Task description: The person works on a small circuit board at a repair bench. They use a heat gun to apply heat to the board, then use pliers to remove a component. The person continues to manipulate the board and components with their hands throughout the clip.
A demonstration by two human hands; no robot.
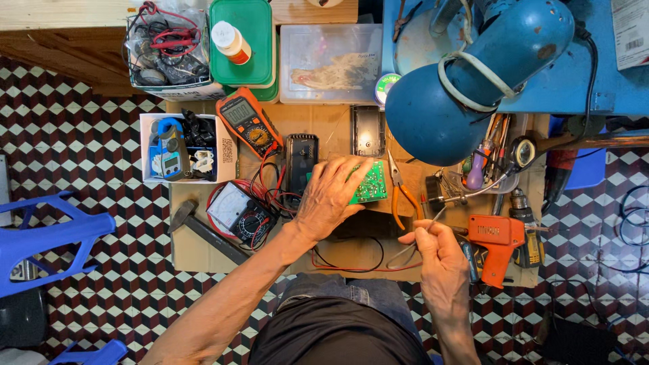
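Note:
My left hand (pixel 330 196) lies over a green circuit board (pixel 370 187) on the cardboard-covered work surface (pixel 196 250) and holds it by its left side. My right hand (pixel 436 253) is closed on metal tweezers (pixel 422 233), whose tips point up toward the board's right edge. Orange-handled pliers (pixel 402 196) lie just right of the board. Red and black wires (pixel 351 263) loop below my left hand.
An orange multimeter (pixel 248 122), an analog meter (pixel 233 208), a hammer (pixel 203 230) and a white box with a clamp meter (pixel 177 150) sit on the left. A blue lamp (pixel 466 74) hangs over the right. An orange solder gun (pixel 497 243) and a drill (pixel 526 230) lie right.

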